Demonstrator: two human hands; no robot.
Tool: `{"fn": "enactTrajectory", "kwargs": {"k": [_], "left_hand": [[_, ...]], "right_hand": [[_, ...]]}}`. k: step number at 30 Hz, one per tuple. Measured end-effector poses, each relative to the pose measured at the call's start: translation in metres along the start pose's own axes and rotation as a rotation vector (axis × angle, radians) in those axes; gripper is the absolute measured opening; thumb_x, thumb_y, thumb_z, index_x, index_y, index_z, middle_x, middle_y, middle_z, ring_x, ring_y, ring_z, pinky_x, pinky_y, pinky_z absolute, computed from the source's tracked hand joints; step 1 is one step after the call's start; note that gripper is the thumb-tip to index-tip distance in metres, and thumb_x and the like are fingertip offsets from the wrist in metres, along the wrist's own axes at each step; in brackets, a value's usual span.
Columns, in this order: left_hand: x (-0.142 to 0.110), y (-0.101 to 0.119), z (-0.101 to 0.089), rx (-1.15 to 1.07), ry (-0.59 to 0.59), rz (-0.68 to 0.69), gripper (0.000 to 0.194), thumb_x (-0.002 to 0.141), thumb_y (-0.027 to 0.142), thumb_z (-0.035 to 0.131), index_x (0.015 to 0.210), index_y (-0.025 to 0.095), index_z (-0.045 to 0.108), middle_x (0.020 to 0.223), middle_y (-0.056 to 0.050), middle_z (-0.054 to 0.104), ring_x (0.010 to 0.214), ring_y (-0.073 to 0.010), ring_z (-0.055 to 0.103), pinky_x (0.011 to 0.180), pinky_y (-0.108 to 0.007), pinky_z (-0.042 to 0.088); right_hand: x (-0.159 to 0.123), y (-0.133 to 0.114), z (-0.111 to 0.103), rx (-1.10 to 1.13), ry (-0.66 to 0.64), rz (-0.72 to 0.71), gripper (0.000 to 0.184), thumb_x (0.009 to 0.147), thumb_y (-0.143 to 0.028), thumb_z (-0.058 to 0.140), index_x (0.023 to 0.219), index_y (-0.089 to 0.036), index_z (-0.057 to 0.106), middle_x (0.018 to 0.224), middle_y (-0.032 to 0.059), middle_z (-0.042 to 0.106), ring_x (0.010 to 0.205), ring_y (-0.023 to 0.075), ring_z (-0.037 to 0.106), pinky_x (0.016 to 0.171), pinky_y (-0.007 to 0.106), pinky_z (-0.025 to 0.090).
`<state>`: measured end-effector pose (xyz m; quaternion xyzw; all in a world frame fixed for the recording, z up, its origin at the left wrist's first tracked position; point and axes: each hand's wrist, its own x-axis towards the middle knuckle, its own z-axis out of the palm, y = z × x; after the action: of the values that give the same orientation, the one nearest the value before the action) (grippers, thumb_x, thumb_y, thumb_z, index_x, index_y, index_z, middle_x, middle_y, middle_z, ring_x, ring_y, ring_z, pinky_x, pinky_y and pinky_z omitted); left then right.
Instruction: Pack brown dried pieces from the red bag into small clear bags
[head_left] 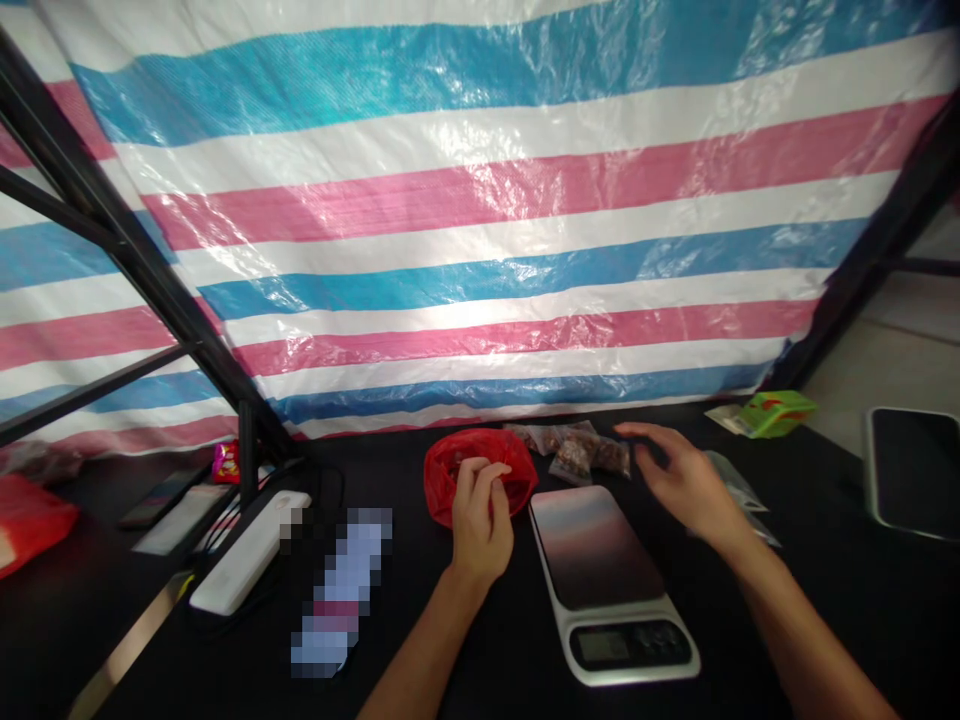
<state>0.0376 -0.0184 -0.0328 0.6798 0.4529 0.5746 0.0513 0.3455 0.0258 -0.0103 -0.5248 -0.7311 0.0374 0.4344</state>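
My left hand (481,520) is at the opening of a red plastic bag (442,490), its fingers bent loosely and slightly apart, with nothing visible in them. The bag's contents are mostly hidden by the hand. To the right, my right hand (682,480) hovers with thumb and index finger spread. Nearest to it are several small clear packets (576,452) with brown pieces inside, lying behind a kitchen scale (596,550). The scale stands between my hands, with a bare metal plate and a display at its front. Partly behind my right wrist lie clear plastic bags (739,485).
To the left lie a white power strip (251,550) with black cable and a blurred-out phone-like object (341,595). Another red bag (30,525) sits far left. A green packet (776,413) and a dark-screened device (911,470) are at right. A striped tarp (525,220) hangs behind.
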Motion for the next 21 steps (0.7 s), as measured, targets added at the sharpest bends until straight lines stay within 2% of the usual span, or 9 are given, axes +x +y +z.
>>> {"fn": "enactTrajectory", "kwargs": {"k": [3, 5, 7, 9, 12, 14, 16, 19, 21], "left_hand": [[0.0, -0.001, 0.0, -0.019, 0.007, -0.012, 0.027, 0.106, 0.014, 0.041, 0.111, 0.022, 0.066, 0.108, -0.007, 0.058, 0.102, -0.0191, 0.062, 0.092, -0.032, 0.05], [0.0, 0.002, 0.001, -0.043, 0.007, -0.003, 0.027, 0.105, 0.013, 0.041, 0.11, 0.022, 0.066, 0.108, -0.007, 0.059, 0.103, -0.0194, 0.062, 0.092, -0.032, 0.05], [-0.001, 0.007, 0.001, -0.072, -0.014, 0.026, 0.026, 0.104, 0.012, 0.042, 0.11, 0.022, 0.066, 0.107, -0.007, 0.059, 0.103, -0.0198, 0.062, 0.092, -0.032, 0.05], [-0.002, 0.011, 0.001, -0.098, -0.051, 0.065, 0.026, 0.104, 0.011, 0.042, 0.111, 0.021, 0.065, 0.105, -0.007, 0.06, 0.101, -0.0199, 0.062, 0.091, -0.032, 0.05], [-0.002, 0.013, 0.0, -0.125, -0.088, 0.085, 0.026, 0.103, 0.011, 0.042, 0.111, 0.021, 0.065, 0.104, -0.007, 0.061, 0.099, -0.0199, 0.062, 0.09, -0.032, 0.05], [0.0, 0.011, -0.001, -0.133, -0.086, 0.061, 0.026, 0.104, 0.011, 0.042, 0.109, 0.021, 0.065, 0.104, -0.007, 0.061, 0.099, -0.0197, 0.062, 0.09, -0.032, 0.049], [0.002, 0.01, -0.002, -0.146, -0.095, 0.026, 0.026, 0.104, 0.013, 0.042, 0.108, 0.022, 0.066, 0.104, -0.007, 0.061, 0.1, -0.0195, 0.062, 0.091, -0.033, 0.049], [0.003, 0.01, -0.002, -0.206, -0.159, -0.033, 0.019, 0.103, 0.019, 0.051, 0.113, 0.023, 0.066, 0.109, -0.007, 0.063, 0.101, -0.0201, 0.062, 0.092, -0.033, 0.05], [0.002, 0.011, 0.001, -0.27, -0.198, -0.089, 0.026, 0.097, 0.025, 0.063, 0.123, 0.025, 0.065, 0.116, -0.007, 0.064, 0.105, -0.0219, 0.062, 0.093, -0.035, 0.051]], "right_hand": [[-0.044, 0.038, -0.031, -0.122, -0.178, -0.051, 0.053, 0.086, -0.022, 0.051, 0.137, -0.03, 0.065, 0.14, 0.0066, 0.069, 0.136, 0.0326, 0.059, 0.116, 0.052, 0.045], [-0.072, 0.061, -0.042, -0.256, -0.248, -0.028, 0.066, 0.081, -0.021, 0.054, 0.145, -0.035, 0.059, 0.149, 0.0048, 0.063, 0.145, 0.0362, 0.05, 0.117, 0.058, 0.042], [-0.09, 0.079, -0.046, -0.377, -0.265, 0.006, 0.071, 0.081, -0.023, 0.056, 0.15, -0.037, 0.055, 0.156, 0.006, 0.057, 0.148, 0.0391, 0.046, 0.115, 0.062, 0.042], [-0.093, 0.09, -0.048, -0.459, -0.263, 0.028, 0.07, 0.081, -0.027, 0.059, 0.15, -0.035, 0.055, 0.156, 0.0091, 0.057, 0.148, 0.0414, 0.045, 0.113, 0.064, 0.042], [-0.077, 0.091, -0.05, -0.469, -0.258, 0.049, 0.059, 0.083, -0.036, 0.064, 0.142, -0.031, 0.065, 0.142, 0.0155, 0.068, 0.138, 0.0433, 0.057, 0.109, 0.064, 0.045], [-0.06, 0.078, -0.051, -0.393, -0.219, 0.057, 0.05, 0.086, -0.04, 0.064, 0.134, -0.029, 0.069, 0.126, 0.0171, 0.076, 0.122, 0.042, 0.068, 0.105, 0.063, 0.047], [-0.041, 0.05, -0.049, -0.238, -0.153, 0.051, 0.044, 0.092, -0.044, 0.062, 0.132, -0.028, 0.067, 0.11, 0.0148, 0.08, 0.105, 0.0375, 0.075, 0.099, 0.058, 0.051], [-0.015, -0.015, -0.029, 0.073, -0.103, 0.027, 0.048, 0.095, -0.048, 0.066, 0.136, -0.026, 0.059, 0.119, 0.0118, 0.076, 0.11, 0.031, 0.073, 0.098, 0.045, 0.054], [-0.002, -0.063, -0.006, 0.261, -0.155, -0.013, 0.036, 0.095, -0.047, 0.068, 0.124, -0.025, 0.061, 0.112, 0.0082, 0.076, 0.105, 0.0272, 0.072, 0.095, 0.039, 0.055]]}}
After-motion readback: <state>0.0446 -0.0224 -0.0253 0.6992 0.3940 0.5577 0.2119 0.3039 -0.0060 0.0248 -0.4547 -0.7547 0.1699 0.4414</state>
